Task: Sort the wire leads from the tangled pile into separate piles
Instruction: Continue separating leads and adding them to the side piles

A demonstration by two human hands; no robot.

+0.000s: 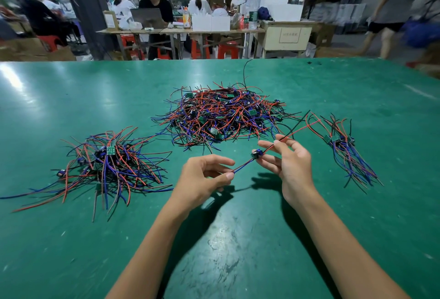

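Head view: wire lead (256, 154), red-black-blue, small board mid-length, pinched by left hand (204, 177) and right hand (289, 163).

Big pile (223, 113): a tangled heap of red, blue and black wires with small green boards, at the centre of the frame; one black wire sticks up from its top.
Left pile (107, 165): a looser heap of the same wires, at left of centre, ends fanning outward.
Right pile (345, 148): a small bundle at right, boards at its upper end, wires trailing toward lower right.
Held lead (257, 153): a small blue part with wires out both ends, stretched slanting above the table, lower centre.
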